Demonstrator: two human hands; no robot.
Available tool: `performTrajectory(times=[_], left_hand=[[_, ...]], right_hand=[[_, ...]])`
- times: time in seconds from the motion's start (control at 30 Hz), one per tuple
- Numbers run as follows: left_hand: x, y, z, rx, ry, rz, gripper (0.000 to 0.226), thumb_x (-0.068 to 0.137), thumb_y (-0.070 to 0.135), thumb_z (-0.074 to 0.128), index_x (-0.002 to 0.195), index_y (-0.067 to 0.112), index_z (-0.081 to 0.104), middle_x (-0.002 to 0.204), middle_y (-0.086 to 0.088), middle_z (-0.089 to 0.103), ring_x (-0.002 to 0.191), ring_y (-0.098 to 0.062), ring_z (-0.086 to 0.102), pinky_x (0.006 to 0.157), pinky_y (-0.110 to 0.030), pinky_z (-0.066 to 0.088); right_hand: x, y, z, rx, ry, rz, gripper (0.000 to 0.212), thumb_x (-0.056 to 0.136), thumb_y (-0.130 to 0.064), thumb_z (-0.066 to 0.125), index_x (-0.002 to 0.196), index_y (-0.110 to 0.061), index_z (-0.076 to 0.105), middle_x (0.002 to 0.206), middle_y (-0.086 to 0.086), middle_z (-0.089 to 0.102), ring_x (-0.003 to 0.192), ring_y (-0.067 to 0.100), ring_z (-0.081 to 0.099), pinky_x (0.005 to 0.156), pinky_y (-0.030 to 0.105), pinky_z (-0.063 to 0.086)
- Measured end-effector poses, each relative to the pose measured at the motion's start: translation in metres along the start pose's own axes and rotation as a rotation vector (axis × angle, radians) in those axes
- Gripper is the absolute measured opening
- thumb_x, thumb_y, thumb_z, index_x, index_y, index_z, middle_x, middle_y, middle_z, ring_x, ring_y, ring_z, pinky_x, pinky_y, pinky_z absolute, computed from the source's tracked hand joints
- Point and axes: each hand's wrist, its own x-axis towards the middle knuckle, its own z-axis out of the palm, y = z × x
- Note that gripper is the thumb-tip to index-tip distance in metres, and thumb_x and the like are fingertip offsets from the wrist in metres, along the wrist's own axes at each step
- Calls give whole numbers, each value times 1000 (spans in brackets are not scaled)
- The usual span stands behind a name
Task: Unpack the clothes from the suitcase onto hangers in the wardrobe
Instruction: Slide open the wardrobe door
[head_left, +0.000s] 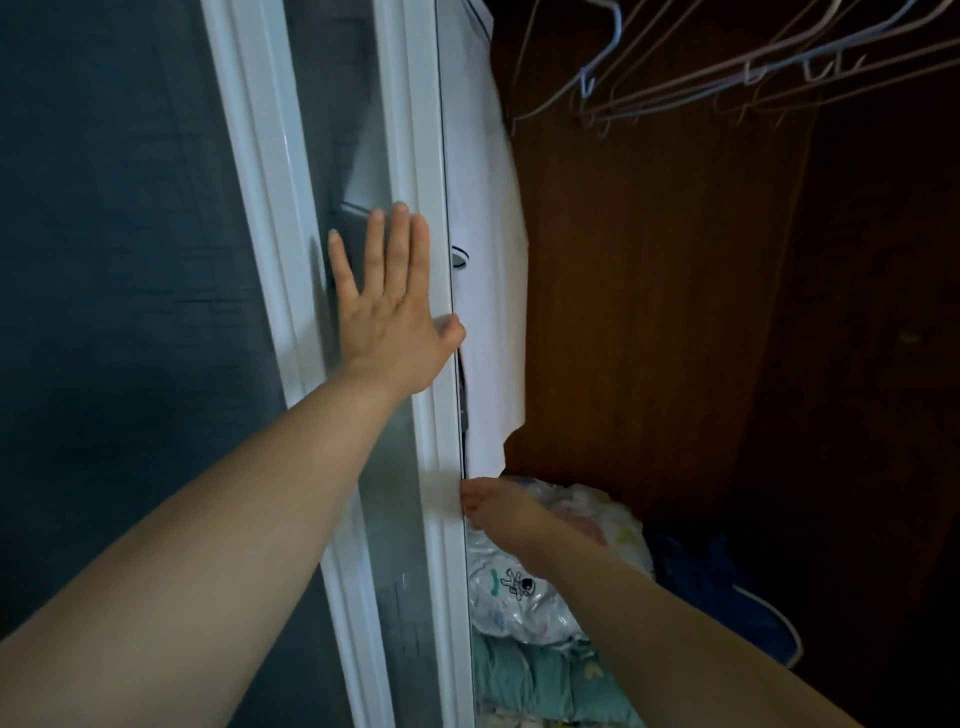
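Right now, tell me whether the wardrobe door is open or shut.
Open. Past the door the wooden inside shows, with bare hangers and a white shirt. The left hand presses flat on it.

no readable text, bag (511, 618) print illegible

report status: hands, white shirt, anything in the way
Left hand flat on white-framed frosted sliding door. Right hand curled at its edge, grip unclear. White hanging shirt partly behind door. Wire hangers empty.

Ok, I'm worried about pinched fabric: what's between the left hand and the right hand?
Head view: the white door edge runs between the left hand and the right hand, with the white shirt hanging right beside it.
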Motion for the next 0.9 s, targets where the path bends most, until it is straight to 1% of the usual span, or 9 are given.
performTrajectory(times=[0.1,0.17,0.27,0.4,0.47,0.57,0.6,0.73,0.9], left_hand=[[-1,-12,5,76,8,-13,93,87,59,26,145,6,-23,158,-12,-20,146,-25,-17,111,-55,-16],[-2,-19,7,106,7,-24,93,87,58,26,145,4,-21,158,-13,-18,146,-26,-16,111,-55,-15],[-3,-27,6,133,-5,-44,91,88,55,29,149,2,-14,159,-15,-14,147,-28,-13,113,-55,-12],[-4,-36,4,226,-37,-62,91,89,57,25,149,0,-13,158,-17,-14,146,-30,-13,114,-55,-11],[-5,-41,3,257,-47,-71,90,89,57,22,148,0,-14,158,-18,-13,146,-31,-13,114,-56,-9],[-6,-44,2,302,-61,-79,87,89,55,17,148,-1,-14,158,-19,-13,146,-31,-13,115,-57,-8],[-7,-44,3,309,-66,-81,86,89,54,16,148,-2,-14,158,-19,-12,146,-31,-13,115,-57,-8],[-11,-38,3,304,-74,-102,81,91,46,19,148,-3,-12,158,-21,-10,146,-33,-11,115,-56,-7],[-12,-31,3,295,-97,-141,78,93,39,25,148,-3,-10,158,-21,-6,147,-33,-6,115,-56,-5]], right_hand=[[-1,-6,9,-20,-13,-27,42,94,17,32,134,11,44,133,38,46,124,49,45,87,28,49],[-2,-11,15,-80,-48,-15,42,97,6,34,139,4,42,141,25,45,133,40,40,98,26,43],[2,-17,22,-226,-56,-40,43,98,-3,37,141,-3,41,146,17,42,135,33,39,112,39,33],[10,-22,35,-310,-81,-41,44,95,1,38,138,-2,43,140,23,45,129,39,43,108,48,36],[11,-21,39,-216,-108,-31,44,93,7,36,135,-2,47,135,24,50,119,34,51,100,40,44],[15,-19,46,-149,-131,-24,45,91,10,37,134,3,46,134,28,49,101,24,50,73,22,44],[18,-17,48,-141,-134,-23,48,91,9,38,138,0,44,137,26,48,102,21,48,73,18,42],[15,-19,49,-131,-145,-10,64,92,4,44,150,-16,28,152,8,32,135,20,35,110,26,31],[8,-20,46,-96,-181,-1,67,93,4,46,152,-18,24,156,3,27,139,19,30,106,21,31]])
